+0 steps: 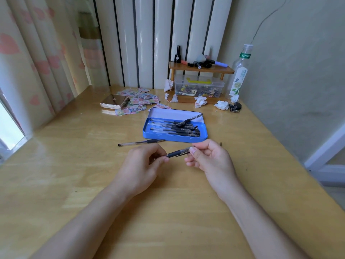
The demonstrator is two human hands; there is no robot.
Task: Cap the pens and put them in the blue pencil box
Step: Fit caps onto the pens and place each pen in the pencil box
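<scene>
Head view: wooden desk [74,184] fills most of the frame, both bare forearms coming in from the bottom edge and converging at centre. Left hand [143,165] sits palm-down, knuckles up, fingers curled, thumb and forefinger pinching the grip end of a black pen [177,152]. Right hand [211,157] is turned palm-inward, fingers curled, thumb and fingertips pinching the other end of the same pen, which is held just above the desk, slanting up to the right. Can't tell whether its cap is fully seated. Blue pencil box [149,134] lies open just above the hands, centre frame, lid back, with several capped pens [179,128] inside; one pen [189,120] rests tilted across the pile onto the lid. Uncapped pen [141,142] lies flat on the desk between box and left hand, touching neither.
</scene>
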